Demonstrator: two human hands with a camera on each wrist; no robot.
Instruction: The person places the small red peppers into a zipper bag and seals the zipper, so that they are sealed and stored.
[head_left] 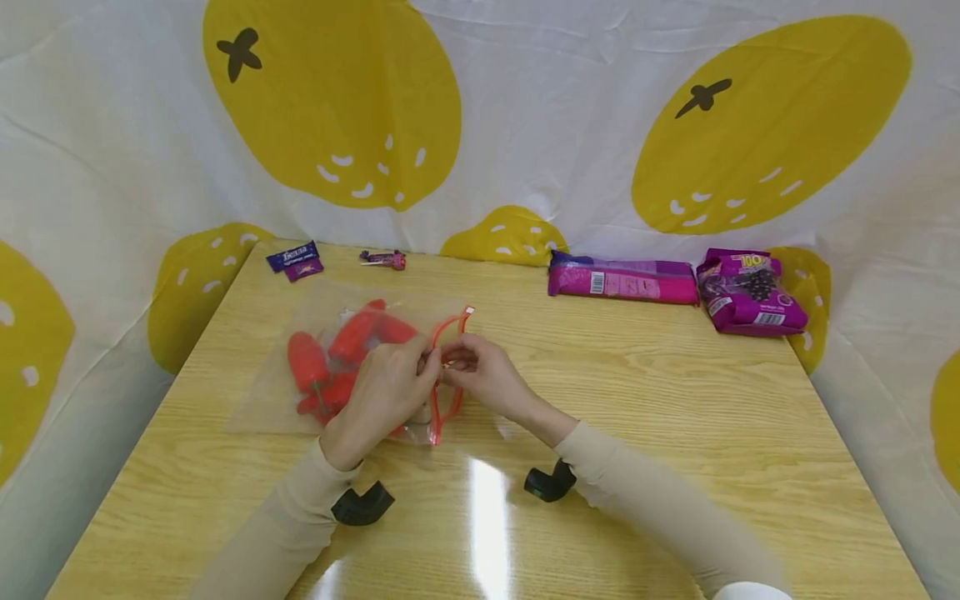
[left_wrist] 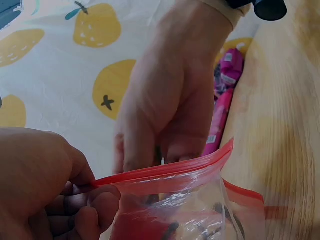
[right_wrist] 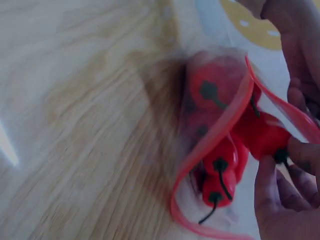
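Note:
A clear zip bag [head_left: 258,408] with a red zip edge [head_left: 457,406] lies on its side on the table, several red peppers [head_left: 307,362] with green stems inside it. Its mouth faces right and stands parted. My left hand [head_left: 390,383] pinches the red edge between thumb and fingers, plainest in the left wrist view. Reaching into the mouth, my right hand [head_left: 495,375] grips a red pepper [right_wrist: 267,137] by its stem end, as the right wrist view shows. Other peppers [right_wrist: 220,155] sit just inside the mouth, stems outward. In the head view the gripped pepper is hidden by the hands.
Small purple wrapped sweets [head_left: 295,260] and another wrapped sweet [head_left: 384,260] lie at the table's back left. A long pink packet [head_left: 626,279] and a purple bag [head_left: 752,293] lie at the back right. Behind hangs a lemon-print cloth [head_left: 540,100].

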